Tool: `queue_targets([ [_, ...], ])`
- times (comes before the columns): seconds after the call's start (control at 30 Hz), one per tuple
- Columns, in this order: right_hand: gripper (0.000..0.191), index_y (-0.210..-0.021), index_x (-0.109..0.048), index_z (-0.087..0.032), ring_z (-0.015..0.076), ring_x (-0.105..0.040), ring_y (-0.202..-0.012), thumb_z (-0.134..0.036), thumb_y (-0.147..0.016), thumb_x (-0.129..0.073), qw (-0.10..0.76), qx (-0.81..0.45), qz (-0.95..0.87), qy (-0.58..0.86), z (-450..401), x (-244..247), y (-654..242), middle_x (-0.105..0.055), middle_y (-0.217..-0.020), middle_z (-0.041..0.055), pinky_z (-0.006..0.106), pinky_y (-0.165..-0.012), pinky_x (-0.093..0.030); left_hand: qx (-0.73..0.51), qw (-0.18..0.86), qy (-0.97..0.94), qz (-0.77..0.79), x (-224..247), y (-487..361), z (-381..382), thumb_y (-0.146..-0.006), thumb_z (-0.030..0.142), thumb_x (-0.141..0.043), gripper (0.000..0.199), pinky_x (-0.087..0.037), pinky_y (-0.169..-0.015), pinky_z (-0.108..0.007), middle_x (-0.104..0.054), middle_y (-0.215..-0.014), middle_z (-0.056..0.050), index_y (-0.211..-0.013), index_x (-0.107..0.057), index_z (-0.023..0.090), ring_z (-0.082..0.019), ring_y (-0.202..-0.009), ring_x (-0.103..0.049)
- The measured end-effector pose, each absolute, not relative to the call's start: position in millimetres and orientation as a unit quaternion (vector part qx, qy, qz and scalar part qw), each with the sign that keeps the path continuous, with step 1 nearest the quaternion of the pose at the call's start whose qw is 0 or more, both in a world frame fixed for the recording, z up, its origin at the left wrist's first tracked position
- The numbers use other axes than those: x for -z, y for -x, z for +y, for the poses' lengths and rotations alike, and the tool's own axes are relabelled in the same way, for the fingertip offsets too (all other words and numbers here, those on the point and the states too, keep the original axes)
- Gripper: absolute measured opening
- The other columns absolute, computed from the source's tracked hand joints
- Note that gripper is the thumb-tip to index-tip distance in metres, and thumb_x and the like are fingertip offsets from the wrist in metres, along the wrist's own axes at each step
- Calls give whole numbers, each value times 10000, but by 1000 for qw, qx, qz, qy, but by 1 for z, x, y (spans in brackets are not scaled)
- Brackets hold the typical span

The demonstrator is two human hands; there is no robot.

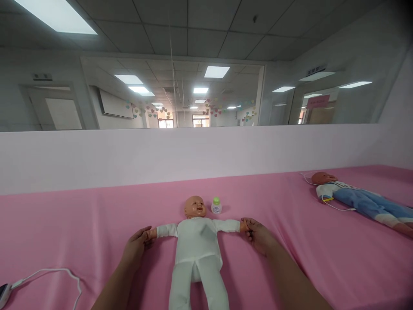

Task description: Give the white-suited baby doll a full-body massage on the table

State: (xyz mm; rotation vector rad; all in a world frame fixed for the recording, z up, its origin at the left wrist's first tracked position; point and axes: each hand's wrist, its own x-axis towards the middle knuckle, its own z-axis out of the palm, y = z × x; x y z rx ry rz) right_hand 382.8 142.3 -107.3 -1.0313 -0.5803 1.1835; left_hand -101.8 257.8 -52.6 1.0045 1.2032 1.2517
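Baby doll (198, 241) pinned down by both hands, arms out wide

So the doll was laid face up on the pink sheet (122, 215), head pointed away from the person and both arms stretched straight out to the sides. It was dressed in a white long-sleeved top (196, 239) and white trousers (182, 282), and the lower legs were cut off by the bottom of the view. The face was tipped a bit to the right.

Both little doll hands were taken. One was pinched between the thumb and fingers of the left hand (137, 246), and the other was gripped the same way by the right hand (260, 237), with the fingers curled in. Both bare forearms were reached in from the bottom edge, one on each side of the doll.

A small bottle (216, 206) with a green cap was stood upright just beside the doll's head, on the right; its label was too small to be read.

Well apart, over at the far right, a second doll (361, 200) in blue and white was laid down, with thin white tubing (337, 208) and a yellow piece (328, 199) seen by its arm. At the lower left, a white cable (53, 270) was plugged into a device (4, 295) that was mostly cropped out. Behind the sheet, a pale wall (161, 155) was topped by a long glass panel (180, 99), where lit ceiling lights and colourful hearts could be seen.
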Motion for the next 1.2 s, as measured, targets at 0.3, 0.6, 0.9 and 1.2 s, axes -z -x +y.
queue_targets([
  [0.3,390,-1011,-784,-208,140,-586,-746,-321,-675,-949,661,-572,-279,398,136,102,-384,-709,-931,45,287,-774,-551,-504,550,-454,487,52,105,256,-674,316,-864,692,-606,-781,-328,-770,-996,-122,-1295,-644,106,-213,-835,-736],
  [0.6,353,-901,-737,-203,157,-520,-685,-405,-689,-934,640,-535,-346,429,130,89,-372,-654,-773,23,313,-672,-436,-504,521,-487,486,51,102,252,-632,444,-885,598,-595,-730,-337,-755,-873,-90,-1110,-731,120,-204,-743,-703],
  [0.9,437,-785,-626,-206,107,-378,-576,-566,-725,-866,656,-458,-335,497,141,106,-372,-505,-627,-41,269,-548,-304,-503,515,-490,492,48,98,251,-724,507,-811,449,-582,-691,-314,-731,-779,-69,-952,-748,125,-192,-691,-675],
  [1.2,342,-910,-753,-183,116,-465,-610,-412,-689,-880,657,-508,-282,480,143,106,-378,-613,-729,5,259,-554,-376,-527,543,-431,492,58,101,261,-782,182,-758,488,-618,-748,-322,-765,-937,-97,-1256,-655,126,-178,-736,-723],
])
